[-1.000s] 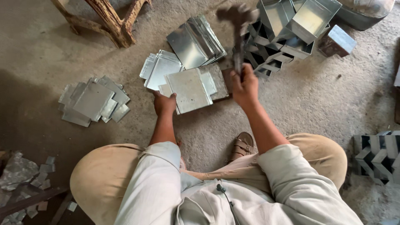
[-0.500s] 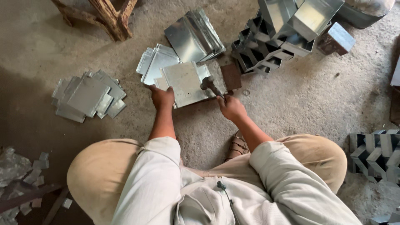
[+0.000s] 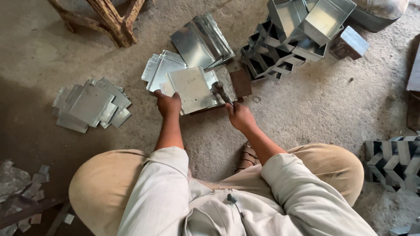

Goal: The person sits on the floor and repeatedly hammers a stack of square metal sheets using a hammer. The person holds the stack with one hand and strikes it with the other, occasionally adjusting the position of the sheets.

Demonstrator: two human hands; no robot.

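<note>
On the workshop floor: a person sits low over a flat metal sheet [image 3: 192,89], knees spread wide so both arms reach the work between them.
Left hand: the left hand [image 3: 168,104] presses on the sheet's near left corner, fingers curled over the edge, apparently pinning it flat so it cannot skid.
Right hand: the right hand [image 3: 238,116] is wrapped tight around the handle of a hammer [image 3: 220,92], whose head rests on the sheet's right edge.
Work surface: a dark block [image 3: 240,83] lies just beside that edge and seems to run under the sheet; how far it reaches is hidden.
Supply: more cut sheets [image 3: 159,70] fan out touching the far side of the working piece, within arm's reach; a second loose pile [image 3: 89,105] lies well apart to the left.
Folded stock: bent panels [image 3: 202,41] lean just beyond the flat ones.
Finished goods: open metal boxes [image 3: 302,30] are nested and stacked at upper right, clear of the hammer's swing.
Surroundings: a rusty stand's legs [image 3: 111,22] rise at the top edge; offcuts [image 3: 37,183] litter the lower left.
</note>
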